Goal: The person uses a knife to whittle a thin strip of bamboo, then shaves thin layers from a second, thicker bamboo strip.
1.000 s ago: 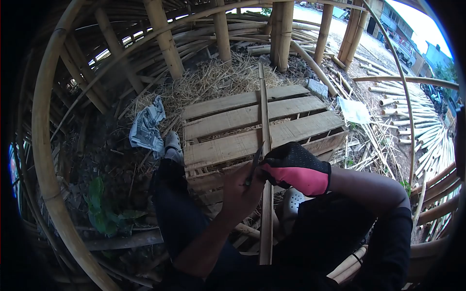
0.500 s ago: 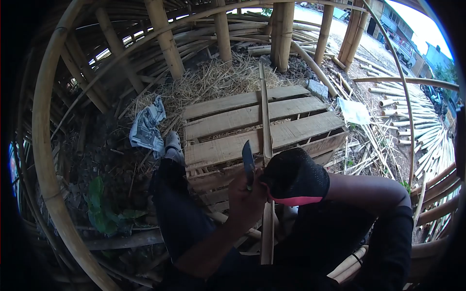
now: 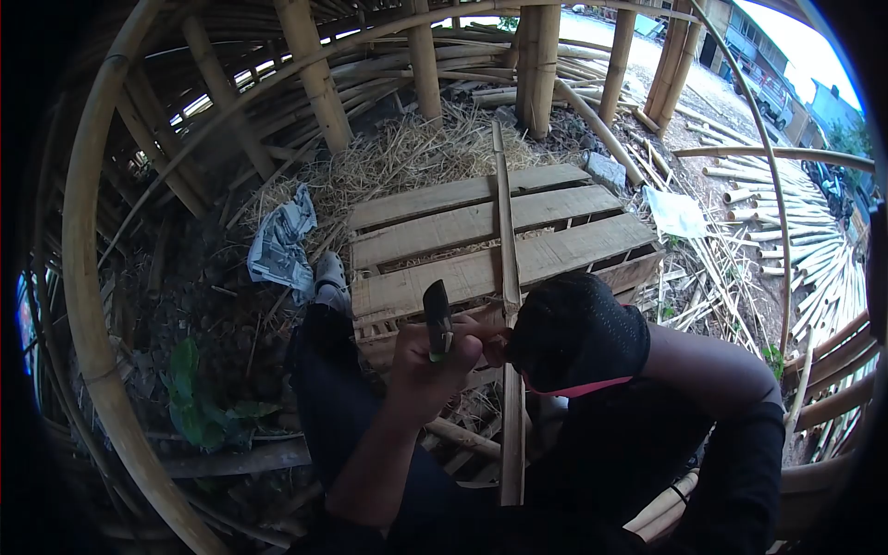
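My bare left hand (image 3: 435,361) is closed around a knife (image 3: 436,303), its dark blade pointing up and a bit of green showing at the handle. The fingers of that hand reach over to the edge of a long split bamboo strip (image 3: 508,250). On the strip's other side my right hand (image 3: 578,333), in a black glove with pink trim, is curled closed at the strip; its fingertips are mostly hidden. The strip runs from my lap across a slatted wooden crate (image 3: 416,285) and past its far edge.
Straw (image 3: 407,157) lies behind the crate, among upright bamboo posts (image 3: 538,74). Crumpled newspaper (image 3: 282,242) is left of the crate, near my shoe (image 3: 331,277). A grey block (image 3: 606,170) and a white sheet (image 3: 673,213) lie right. A curved bamboo pole (image 3: 88,305) stands close at left.
My left hand has moved left with the knife, and the blade has swung away from the strip. My gloved right hand has shifted slightly to the right.
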Demonstrator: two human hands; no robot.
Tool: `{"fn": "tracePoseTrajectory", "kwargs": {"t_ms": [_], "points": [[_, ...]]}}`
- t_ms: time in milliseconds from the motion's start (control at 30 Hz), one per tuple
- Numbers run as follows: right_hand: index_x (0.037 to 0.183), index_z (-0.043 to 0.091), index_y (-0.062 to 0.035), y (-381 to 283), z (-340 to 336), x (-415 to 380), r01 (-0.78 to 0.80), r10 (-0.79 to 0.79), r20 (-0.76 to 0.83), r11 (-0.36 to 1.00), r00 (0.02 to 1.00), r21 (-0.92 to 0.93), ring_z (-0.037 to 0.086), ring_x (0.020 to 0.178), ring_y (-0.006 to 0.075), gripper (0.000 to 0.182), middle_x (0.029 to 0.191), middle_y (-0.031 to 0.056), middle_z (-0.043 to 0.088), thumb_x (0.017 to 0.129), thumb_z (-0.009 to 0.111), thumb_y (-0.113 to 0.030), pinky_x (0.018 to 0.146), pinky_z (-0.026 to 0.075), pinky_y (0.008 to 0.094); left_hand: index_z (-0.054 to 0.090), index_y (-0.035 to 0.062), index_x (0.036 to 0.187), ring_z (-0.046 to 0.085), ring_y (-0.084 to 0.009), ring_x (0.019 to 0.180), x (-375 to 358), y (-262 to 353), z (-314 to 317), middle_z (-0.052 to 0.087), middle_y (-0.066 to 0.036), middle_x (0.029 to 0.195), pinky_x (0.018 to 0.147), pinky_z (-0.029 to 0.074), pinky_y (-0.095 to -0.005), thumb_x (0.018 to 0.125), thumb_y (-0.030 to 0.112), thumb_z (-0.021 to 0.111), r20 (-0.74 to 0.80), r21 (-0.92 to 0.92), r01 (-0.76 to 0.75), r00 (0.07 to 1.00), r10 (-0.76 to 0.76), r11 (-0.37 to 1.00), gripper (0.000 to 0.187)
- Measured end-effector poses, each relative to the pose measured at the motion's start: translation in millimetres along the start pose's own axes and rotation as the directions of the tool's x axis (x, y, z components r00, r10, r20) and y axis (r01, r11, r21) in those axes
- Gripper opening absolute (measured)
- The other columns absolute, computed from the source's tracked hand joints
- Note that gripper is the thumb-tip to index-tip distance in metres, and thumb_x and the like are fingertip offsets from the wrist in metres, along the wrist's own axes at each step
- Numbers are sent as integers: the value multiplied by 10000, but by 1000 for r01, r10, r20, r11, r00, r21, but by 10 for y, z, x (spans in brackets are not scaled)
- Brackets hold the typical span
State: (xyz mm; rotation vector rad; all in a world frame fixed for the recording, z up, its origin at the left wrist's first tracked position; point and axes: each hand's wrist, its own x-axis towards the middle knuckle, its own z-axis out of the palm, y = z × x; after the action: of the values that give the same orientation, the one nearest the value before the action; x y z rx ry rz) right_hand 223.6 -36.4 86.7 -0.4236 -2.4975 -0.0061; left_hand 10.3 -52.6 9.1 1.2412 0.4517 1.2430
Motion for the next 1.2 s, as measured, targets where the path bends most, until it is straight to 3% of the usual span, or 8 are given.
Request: {"fn": "tracePoseTrajectory", "kwargs": {"t_ms": [267,367,567,633,767,1000,1067,1200], "points": [[835,713,-144,-17,5,-7,-80,84,77,995,994,-55,646,667,247,155,776,41,654,712,729,-236,576,515,378,722,7,1026,614,-82,701,44,0,-52,664,-101,931,533,464,-189,850,85,768,17,124,-51,999,50,991,198],[841,719,-142,-17,71,-25,-121,124,63,991,990,-51,649,671,243,142,781,41,661,730,726,-229,582,523,377,747,18,972,672,-121,760,34,8,-61,675,-52,884,691,550,-256,856,48,748,-17,116,19,1000,-17,993,120],[840,716,-137,-15,94,-13,-139,144,86,989,986,-51,662,703,237,137,806,46,675,743,722,-233,600,535,374,725,18,1009,686,-112,714,8,81,-78,707,-50,816,660,544,-258,879,74,731,-44,638,-14,998,54,770,142],[843,715,-138,-14,117,-5,-129,133,76,990,988,-57,661,700,239,140,802,47,672,743,722,-235,601,534,378,703,18,1092,686,-111,710,4,14,-43,719,-66,844,644,541,-261,884,58,713,-70,562,-146,972,222,814,212],[844,707,-140,-12,120,25,-113,113,53,993,992,-17,653,688,245,136,787,44,657,747,716,-234,597,528,388,673,24,1162,687,-101,733,-3,28,145,721,-63,852,660,551,-261,888,41,699,-153,501,-88,970,189,861,276],[813,694,-134,-28,64,38,-158,163,105,986,981,-58,655,710,241,125,793,45,651,754,701,-244,581,515,384,639,-10,1169,637,-78,638,-8,-4,47,679,-53,797,580,536,-246,926,24,639,-41,257,-91,994,105,962,245],[810,712,-119,12,85,19,-107,106,25,994,994,34,613,628,258,150,730,49,623,674,730,-61,546,480,375,627,-44,1159,605,-75,554,7,0,28,660,-53,739,509,516,-241,931,40,637,-14,214,-100,994,106,972,243],[829,732,-126,-3,47,36,-121,121,60,993,991,7,623,640,250,181,753,43,645,661,729,-59,553,489,366,623,-57,1140,564,-63,511,36,-81,70,670,-72,750,477,484,-218,931,166,684,0,-56,-89,996,89,994,311]]}}
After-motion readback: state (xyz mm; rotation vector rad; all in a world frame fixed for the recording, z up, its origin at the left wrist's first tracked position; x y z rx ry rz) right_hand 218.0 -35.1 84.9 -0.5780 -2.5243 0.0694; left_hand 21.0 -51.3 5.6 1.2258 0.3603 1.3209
